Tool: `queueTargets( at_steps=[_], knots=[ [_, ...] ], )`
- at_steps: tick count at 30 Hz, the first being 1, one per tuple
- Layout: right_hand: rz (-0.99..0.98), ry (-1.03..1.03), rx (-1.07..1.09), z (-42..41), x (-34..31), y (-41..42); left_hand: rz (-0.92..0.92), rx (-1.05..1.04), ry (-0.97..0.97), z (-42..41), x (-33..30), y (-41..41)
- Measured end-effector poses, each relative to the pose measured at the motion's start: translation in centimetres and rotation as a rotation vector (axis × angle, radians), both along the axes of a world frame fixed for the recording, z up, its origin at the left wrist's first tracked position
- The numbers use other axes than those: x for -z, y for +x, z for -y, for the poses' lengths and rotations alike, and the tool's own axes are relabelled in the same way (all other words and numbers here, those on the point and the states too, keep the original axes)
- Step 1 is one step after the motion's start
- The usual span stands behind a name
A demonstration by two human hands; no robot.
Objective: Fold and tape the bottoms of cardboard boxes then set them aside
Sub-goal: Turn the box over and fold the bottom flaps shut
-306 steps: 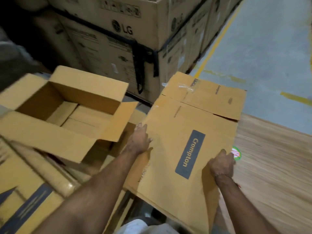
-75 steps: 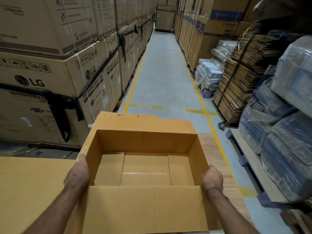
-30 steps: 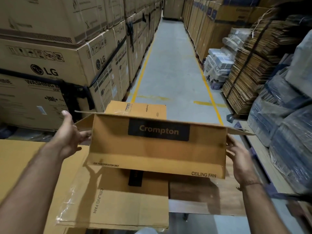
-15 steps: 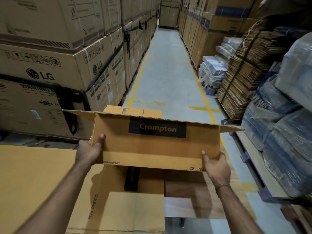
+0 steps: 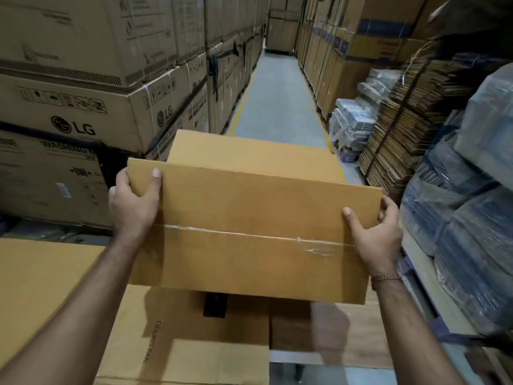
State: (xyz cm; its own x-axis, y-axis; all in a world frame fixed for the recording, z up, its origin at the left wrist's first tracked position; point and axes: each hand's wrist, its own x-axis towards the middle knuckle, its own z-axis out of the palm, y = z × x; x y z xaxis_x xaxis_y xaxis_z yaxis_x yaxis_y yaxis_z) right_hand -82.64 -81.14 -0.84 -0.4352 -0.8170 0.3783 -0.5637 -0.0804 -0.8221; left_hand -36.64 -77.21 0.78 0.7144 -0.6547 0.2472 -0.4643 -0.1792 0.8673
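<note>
Cardboard everywhere in this aisle, and only the one head view to go on. The person has the box (image 5: 249,232) up in the air over the desk (image 5: 361,343), taped bottom turned toward them, so you can see the clear tape strip (image 5: 249,236) running left to right along the seam. Left hand (image 5: 133,201) has its grip clamped on the far-left corner, thumb on the face and fingers wrapped behind; right hand (image 5: 374,234) is grasping the right edge the same way. Holding it by opposite edges makes sense for a wide, light box, I reckon: it can be swung round without crushing the flaps.

Compared with half a second ago, the box has been tipped over. Back then the long side with the Crompton label faced the camera and the hands were low on its near edge; now the bottom faces us and both hands sit higher.

Flattened cartons (image 5: 180,343) lie underneath on the desk, LG cartons (image 5: 83,120) stacked on the left. Taping looks done, so I'd guess setting it aside is next.
</note>
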Motion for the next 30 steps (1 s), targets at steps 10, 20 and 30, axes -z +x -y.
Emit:
queueTargets(
  at_steps=[10, 20, 30],
  knots=[
    [-0.121, 0.284, -0.007, 3.1, 2.0, 0.8, -0.13, 0.007, 0.358, 2.4, 2.0, 0.2],
    [-0.552, 0.69, -0.185, 3.6, 9.9, 2.1, 0.261, 0.323, 0.671, 3.0, 12.0, -0.5],
    [-0.715, 0.693, -0.156, 1.4, 13.0, 5.6, 0.603, 0.382, 0.588, 3.2, 14.6, -0.9]
  ],
)
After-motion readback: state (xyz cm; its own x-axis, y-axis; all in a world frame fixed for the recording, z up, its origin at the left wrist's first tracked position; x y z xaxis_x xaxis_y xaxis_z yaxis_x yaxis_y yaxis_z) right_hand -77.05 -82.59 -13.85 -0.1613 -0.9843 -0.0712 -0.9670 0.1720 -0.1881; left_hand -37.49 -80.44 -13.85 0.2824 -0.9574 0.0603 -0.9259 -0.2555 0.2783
